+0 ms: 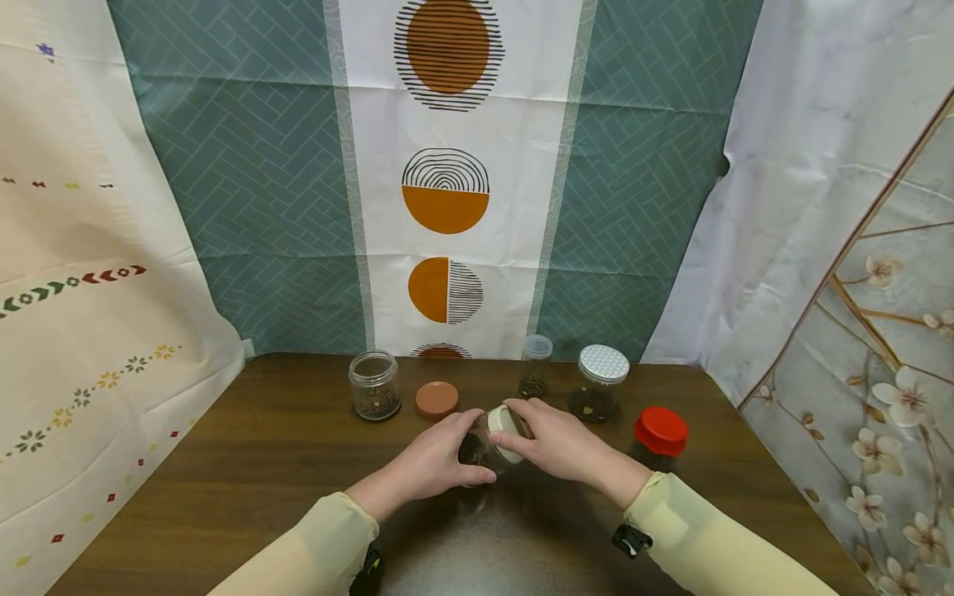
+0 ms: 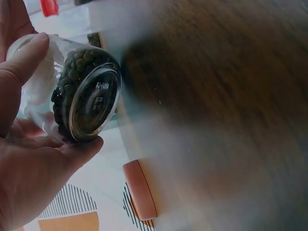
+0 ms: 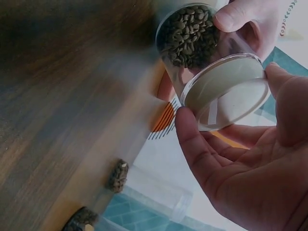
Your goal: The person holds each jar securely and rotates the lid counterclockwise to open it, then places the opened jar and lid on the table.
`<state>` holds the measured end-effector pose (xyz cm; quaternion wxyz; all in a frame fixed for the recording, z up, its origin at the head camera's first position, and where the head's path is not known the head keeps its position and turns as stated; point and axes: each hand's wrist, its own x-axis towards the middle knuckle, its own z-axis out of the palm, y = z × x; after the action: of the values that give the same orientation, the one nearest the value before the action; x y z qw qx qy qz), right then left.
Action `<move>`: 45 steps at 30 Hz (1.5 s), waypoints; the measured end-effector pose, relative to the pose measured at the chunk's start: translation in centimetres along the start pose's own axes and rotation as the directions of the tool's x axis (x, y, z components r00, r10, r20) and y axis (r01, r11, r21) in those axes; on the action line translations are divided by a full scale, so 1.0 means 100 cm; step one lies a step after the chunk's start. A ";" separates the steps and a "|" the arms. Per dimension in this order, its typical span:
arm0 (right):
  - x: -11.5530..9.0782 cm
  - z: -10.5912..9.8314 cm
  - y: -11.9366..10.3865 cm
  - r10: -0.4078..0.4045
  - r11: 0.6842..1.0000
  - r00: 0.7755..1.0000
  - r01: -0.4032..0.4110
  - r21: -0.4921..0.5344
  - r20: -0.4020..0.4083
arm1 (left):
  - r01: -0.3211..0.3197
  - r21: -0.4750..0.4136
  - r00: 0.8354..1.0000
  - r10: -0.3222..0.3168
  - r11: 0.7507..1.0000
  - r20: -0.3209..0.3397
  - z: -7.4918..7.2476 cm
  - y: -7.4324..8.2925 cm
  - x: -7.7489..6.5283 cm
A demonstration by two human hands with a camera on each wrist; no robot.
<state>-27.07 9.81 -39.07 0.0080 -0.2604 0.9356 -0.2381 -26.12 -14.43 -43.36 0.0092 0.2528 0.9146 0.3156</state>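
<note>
A clear jar (image 1: 474, 449) of dark brown beans is held tilted above the table, its base turned toward the left wrist camera. My left hand (image 1: 436, 460) grips the jar's body, thumb on one side and fingers on the other. At the mouth sits a cream-white lid (image 3: 226, 91), which my right hand (image 1: 562, 444) grips by the rim. The beans (image 3: 190, 36) lie toward the base. Whether the lid is loose or seated cannot be told.
Behind my left hand stand an open glass jar (image 1: 375, 391) of beans and a terracotta lid (image 1: 436, 400) lying flat. To the right are a narrow clear-lidded jar (image 1: 535, 368), a jar with a patterned lid (image 1: 599, 382) and a red-lidded jar (image 1: 661, 432). Curtains border the wooden table (image 1: 261, 472).
</note>
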 end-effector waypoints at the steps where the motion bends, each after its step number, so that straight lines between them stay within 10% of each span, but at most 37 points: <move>1: 0.000 0.000 0.000 -0.002 1.000 1.000 0.002 -0.002 -0.001 | 0.001 0.001 1.000 -0.001 1.000 0.002 0.000 0.000 0.000; 45: -0.004 -0.011 0.016 -0.286 0.958 0.954 0.281 0.058 0.090 | -0.024 0.027 0.999 0.024 0.999 0.025 -0.003 0.004 0.002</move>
<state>-27.64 11.75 -38.87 0.0253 -0.4030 0.8816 -0.2445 -26.11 -14.24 -42.82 0.0133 0.2678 0.9155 0.3001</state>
